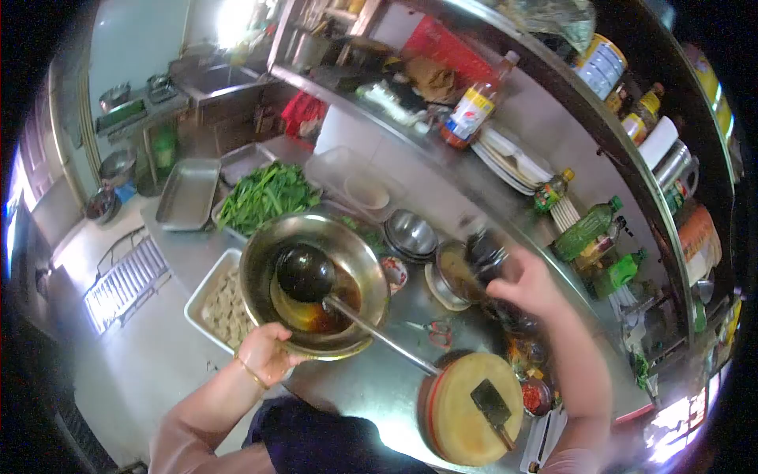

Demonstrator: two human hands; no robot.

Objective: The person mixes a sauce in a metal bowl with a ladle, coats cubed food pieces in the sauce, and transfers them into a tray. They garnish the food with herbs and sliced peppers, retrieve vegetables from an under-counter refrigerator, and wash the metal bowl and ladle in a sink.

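My left hand (267, 352) is closed on the near rim of a large steel bowl (368, 276), thumb over the edge. Dark brown liquid pools in the bowl. A ladle (306, 272) rests in it, its long handle reaching over the rim towards a round cutting board (462, 399). At the right, my right hand (527, 283) is wrapped round a dark bottle (485, 251), blurred by motion and partly hidden by the fingers. Beside that bottle stands a small metal pot (455, 270). A cleaver (491, 403) lies on the board.
Left of the bowl is a white tray (212, 308) of pale pieces. Leafy greens (268, 196) lie behind it, near an oblong metal tray (188, 193). Scissors (439, 333) and stacked steel bowls (412, 231) are on the counter. Shelves above hold an orange-brown bottle (474, 107) and plates (505, 162).
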